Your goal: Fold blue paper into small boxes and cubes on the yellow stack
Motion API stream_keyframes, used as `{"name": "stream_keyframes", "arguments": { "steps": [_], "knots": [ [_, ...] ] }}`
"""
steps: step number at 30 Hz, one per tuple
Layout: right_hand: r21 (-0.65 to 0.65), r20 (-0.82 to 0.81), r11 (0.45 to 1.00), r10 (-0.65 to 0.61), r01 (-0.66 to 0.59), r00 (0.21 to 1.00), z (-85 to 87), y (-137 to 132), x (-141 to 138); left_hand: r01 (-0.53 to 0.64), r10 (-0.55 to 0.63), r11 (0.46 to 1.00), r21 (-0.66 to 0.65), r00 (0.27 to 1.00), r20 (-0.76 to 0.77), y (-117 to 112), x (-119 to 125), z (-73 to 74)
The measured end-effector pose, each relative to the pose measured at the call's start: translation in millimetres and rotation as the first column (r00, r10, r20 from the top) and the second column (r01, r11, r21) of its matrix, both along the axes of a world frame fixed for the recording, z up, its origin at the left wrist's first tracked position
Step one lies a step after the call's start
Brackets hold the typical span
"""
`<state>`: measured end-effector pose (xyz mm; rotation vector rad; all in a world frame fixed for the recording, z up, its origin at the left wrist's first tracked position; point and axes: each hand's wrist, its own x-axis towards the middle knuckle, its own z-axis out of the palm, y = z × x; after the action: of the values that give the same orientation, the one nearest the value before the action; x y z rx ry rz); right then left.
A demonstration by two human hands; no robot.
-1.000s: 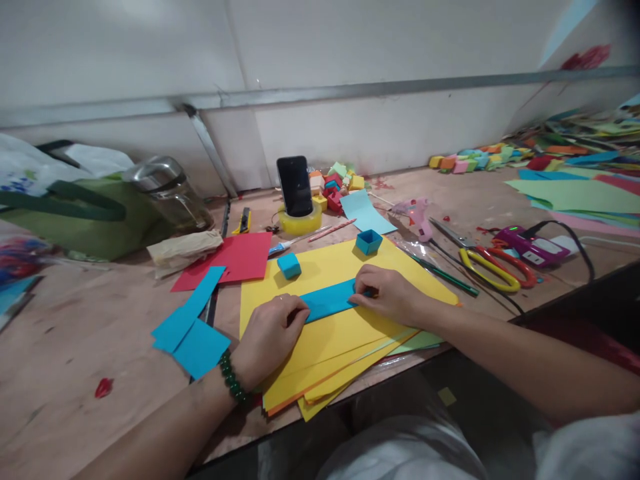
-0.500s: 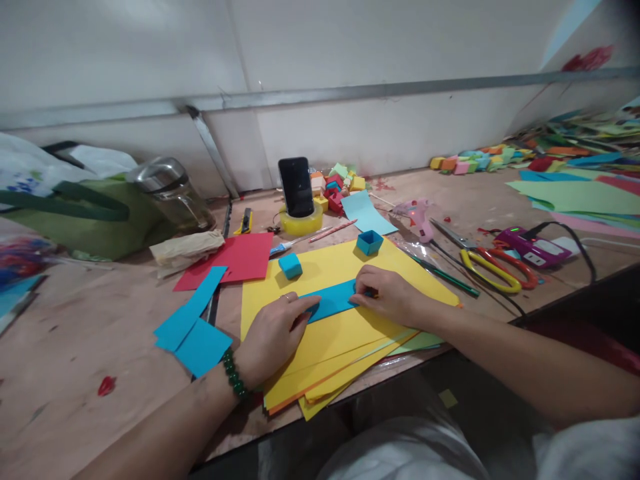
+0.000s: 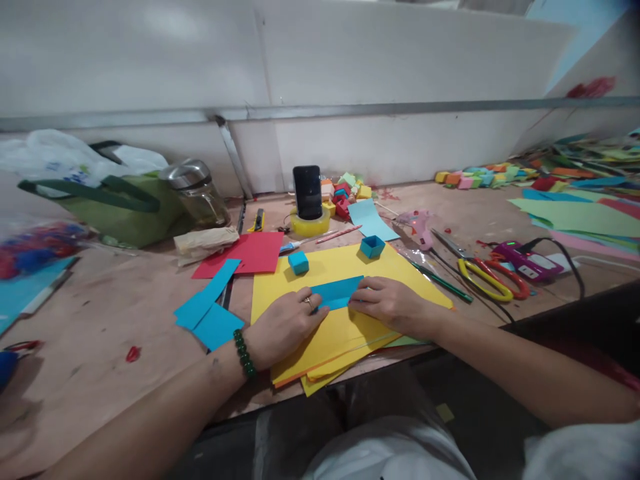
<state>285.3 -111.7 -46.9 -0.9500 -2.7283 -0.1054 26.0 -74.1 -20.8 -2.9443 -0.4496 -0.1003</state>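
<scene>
A creased strip of blue paper (image 3: 336, 293) lies over the yellow sheets (image 3: 400, 267), its far flap standing up. My left hand (image 3: 293, 317) grips its left end, fingers closed. At the right end, my right hand (image 3: 387, 303) pinches the same paper. Behind the strip are a small blue paper cube (image 3: 299, 263) and an open blue paper box (image 3: 373, 247). More blue paper pieces (image 3: 215, 320) lie left of my left hand, partly over a red sheet (image 3: 260, 252).
A phone (image 3: 307, 192) leans in a yellow tape roll (image 3: 310, 223). Small coloured paper cubes (image 3: 345, 193) sit behind it. To the right are a pink glue gun (image 3: 419, 225), scissors (image 3: 484, 280), a green pencil (image 3: 445, 283) and a purple power adapter (image 3: 527, 260). A glass jar (image 3: 200, 200) stands left.
The blue paper lay flat before; now its far flap is raised along a lengthwise fold. Both hands keep hold of its ends. The camera view has shifted slightly.
</scene>
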Motion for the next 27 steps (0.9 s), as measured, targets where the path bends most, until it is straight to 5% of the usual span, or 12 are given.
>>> {"name": "stream_keyframes", "arguments": {
  "steps": [4, 9, 18, 24, 27],
  "knots": [
    [0.015, 0.019, 0.999, -0.050, 0.050, 0.999, 5.6, -8.4, 13.4, 0.009, -0.006, 0.998, -0.066, 0.999, 0.031, -3.9, -2.8, -3.0],
    [0.065, 0.134, 0.988, -0.148, 0.140, 0.980, 13.8, -8.7, -4.0, -0.044, 0.054, 0.994, -0.102, 0.995, 0.090, -6.8, 3.0, -3.3],
    [-0.059, 0.088, 0.978, -0.196, 0.201, 0.977, 1.2, -11.6, 10.8, -0.150, 0.150, 0.988, -0.045, 0.989, -0.003, -9.7, -9.4, 9.5],
    [-0.181, -0.161, 0.919, -0.378, 0.349, 0.912, 26.1, -2.8, -1.2, -0.105, 0.103, 0.994, 0.023, 0.991, 0.081, -1.5, -10.9, -9.5],
    [-0.303, -0.147, 0.839, -0.510, 0.452, 0.848, 24.2, 17.8, -9.2, -0.074, 0.066, 0.995, 0.061, 0.990, 0.121, 0.3, -10.8, -14.2]
  ]
}}
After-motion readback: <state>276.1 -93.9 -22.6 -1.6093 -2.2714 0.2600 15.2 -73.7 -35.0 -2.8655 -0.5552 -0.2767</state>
